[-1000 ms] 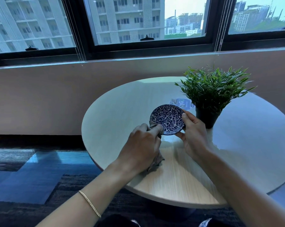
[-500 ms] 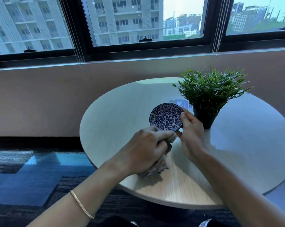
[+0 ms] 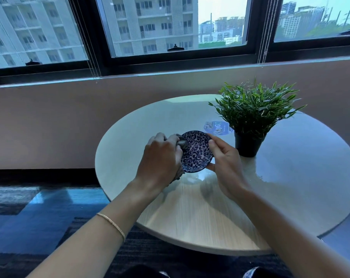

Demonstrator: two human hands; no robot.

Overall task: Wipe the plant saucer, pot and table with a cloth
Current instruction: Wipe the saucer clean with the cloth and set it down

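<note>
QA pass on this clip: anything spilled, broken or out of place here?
Nothing spilled or damaged shows. The saucer is off the table, held tilted in the right hand while the left hand presses the cloth to its left rim, so the pot stands upright straight on the table. That fits wiping, not a fault.

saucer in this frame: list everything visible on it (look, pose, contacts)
The saucer is small and round, with a blue-and-white swirl pattern and a dark rim; it looks like glazed ceramic. It is held tilted, patterned face toward the camera, over the table, left of the black pot. The right hand grips its right edge; the left hand presses a grey cloth against its left edge. Its underside is hidden.
</note>
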